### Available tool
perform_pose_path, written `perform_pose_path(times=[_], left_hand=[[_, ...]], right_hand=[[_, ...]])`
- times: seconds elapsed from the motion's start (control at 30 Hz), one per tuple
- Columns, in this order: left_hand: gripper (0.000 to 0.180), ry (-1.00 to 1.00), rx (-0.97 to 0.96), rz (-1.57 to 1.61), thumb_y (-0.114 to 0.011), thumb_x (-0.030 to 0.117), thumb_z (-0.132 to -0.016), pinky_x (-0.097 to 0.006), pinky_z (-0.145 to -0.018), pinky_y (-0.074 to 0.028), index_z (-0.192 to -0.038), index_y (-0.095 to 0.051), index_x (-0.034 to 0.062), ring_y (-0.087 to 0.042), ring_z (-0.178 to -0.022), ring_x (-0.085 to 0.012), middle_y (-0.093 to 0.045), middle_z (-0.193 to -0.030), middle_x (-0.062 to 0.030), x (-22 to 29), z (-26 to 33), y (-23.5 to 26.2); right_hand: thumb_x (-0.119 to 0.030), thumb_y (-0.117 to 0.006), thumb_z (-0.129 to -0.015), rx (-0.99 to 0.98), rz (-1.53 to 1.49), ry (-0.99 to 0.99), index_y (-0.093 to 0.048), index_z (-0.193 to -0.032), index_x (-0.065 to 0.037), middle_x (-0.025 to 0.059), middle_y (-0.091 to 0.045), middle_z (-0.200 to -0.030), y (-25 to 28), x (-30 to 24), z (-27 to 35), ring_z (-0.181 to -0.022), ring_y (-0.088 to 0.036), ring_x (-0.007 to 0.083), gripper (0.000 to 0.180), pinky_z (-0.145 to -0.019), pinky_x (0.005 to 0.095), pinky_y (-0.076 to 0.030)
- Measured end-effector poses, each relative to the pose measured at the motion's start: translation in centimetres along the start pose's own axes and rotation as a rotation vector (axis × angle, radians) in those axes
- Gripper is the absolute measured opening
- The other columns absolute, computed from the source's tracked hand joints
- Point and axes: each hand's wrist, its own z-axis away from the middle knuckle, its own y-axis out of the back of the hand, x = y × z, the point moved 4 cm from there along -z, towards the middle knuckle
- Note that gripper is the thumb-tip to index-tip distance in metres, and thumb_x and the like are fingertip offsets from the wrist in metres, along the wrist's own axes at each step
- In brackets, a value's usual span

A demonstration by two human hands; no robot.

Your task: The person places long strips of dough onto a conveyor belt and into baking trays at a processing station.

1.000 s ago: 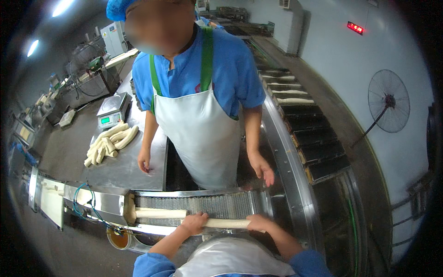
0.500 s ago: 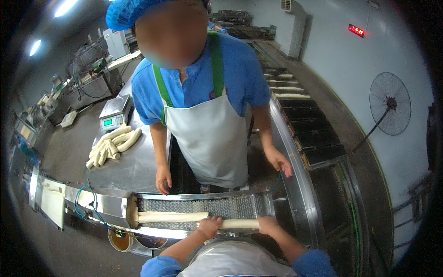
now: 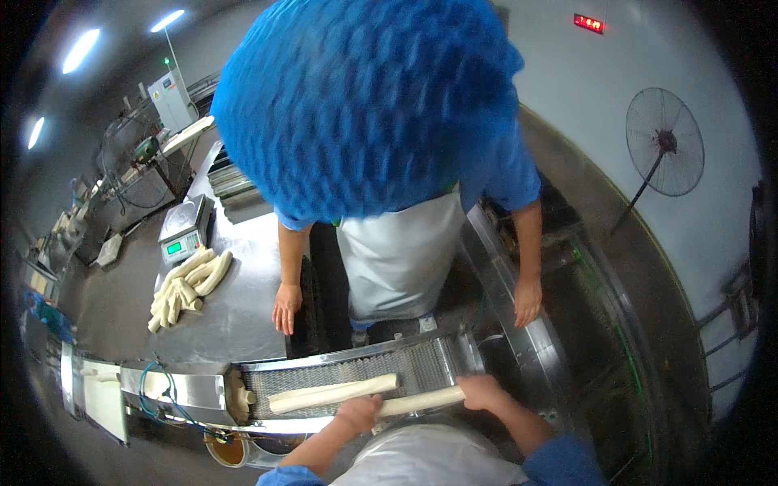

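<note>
My left hand and my right hand hold a pale dough roll between them, one at each end. The roll slants along the near edge of a metal mesh conveyor belt. My fingers are closed around its ends. On the belt, just beyond my left hand, lies a second long dough roll. At the left end of the belt, a stub of dough shows at the opening of a steel housing.
A co-worker in a blue cap leans over the far side, arms hanging. On the steel table at left are a dough pile and a scale. A bucket stands below the belt; a fan is at right.
The second dough roll has moved right, away from the housing opening. My held roll has shifted slightly towards me. The co-worker has bent forward, so the cap fills the upper middle.
</note>
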Motion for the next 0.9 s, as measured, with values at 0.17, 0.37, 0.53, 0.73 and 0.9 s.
perform_pose_path(times=[0.17, 0.37, 0.53, 0.73, 0.9], left_hand=[[0.029, 0.063, 0.057, -0.047, -0.057, 0.009, -0.080, -0.044, -0.082, -0.053, -0.109, -0.060, 0.0078, -0.067, -0.094, -0.0338, -0.069, -0.097, -0.0155, -5.6, 2.7, -2.4], [0.031, 0.279, 0.129, -0.103, -0.057, 0.008, -0.078, -0.044, -0.077, -0.054, -0.108, -0.063, 0.0114, -0.068, -0.088, -0.0329, -0.070, -0.093, -0.0141, -9.3, 6.3, -1.4], [0.019, 0.265, 0.264, -0.147, -0.058, 0.008, -0.078, -0.040, -0.080, -0.053, -0.096, -0.065, 0.0113, -0.062, -0.101, -0.0305, -0.066, -0.104, -0.0105, -10.7, 6.9, -1.5], [0.032, 0.139, 0.394, -0.194, -0.059, 0.007, -0.079, -0.045, -0.098, -0.042, -0.110, -0.065, 0.0112, -0.049, -0.121, -0.0316, -0.052, -0.128, -0.0112, -8.2, 6.0, -0.7], [0.034, 0.038, 0.298, -0.122, -0.058, 0.010, -0.082, -0.054, -0.104, -0.034, -0.116, -0.064, 0.0135, -0.038, -0.132, -0.0342, -0.040, -0.141, -0.0125, -8.3, 3.9, -2.5]], right_hand=[[-0.009, -0.063, -0.073, -0.035, -0.097, 0.083, -0.060, -0.106, -0.004, 0.0168, -0.065, -0.105, 0.1, -4.1, -2.0, -0.095, -0.064, 0.0367, 0.034, -0.080, 0.0460, -0.052], [-0.006, -0.064, -0.074, 0.021, -0.093, 0.196, -0.063, -0.109, -0.006, 0.0186, -0.053, -0.126, 0.2, -8.9, -5.0, -0.120, -0.049, 0.0360, 0.034, -0.096, 0.0530, -0.040], [-0.008, -0.065, -0.075, 0.239, 0.035, 0.329, -0.068, -0.110, -0.009, 0.0187, -0.027, -0.154, 0.6, -9.3, -5.2, -0.145, -0.021, 0.0363, 0.035, -0.117, 0.0571, -0.011], [-0.017, -0.067, -0.074, 0.028, 0.152, 0.223, -0.071, -0.110, -0.016, 0.0194, -0.033, -0.151, 0.6, -7.6, -4.7, -0.141, -0.026, 0.0390, 0.036, -0.117, 0.0585, -0.008], [-0.023, -0.069, -0.072, 0.044, 0.202, 0.204, -0.071, -0.110, -0.019, 0.0196, -0.039, -0.147, -0.2, -5.8, -5.3, -0.136, -0.033, 0.0382, 0.038, -0.116, 0.0570, -0.012]])
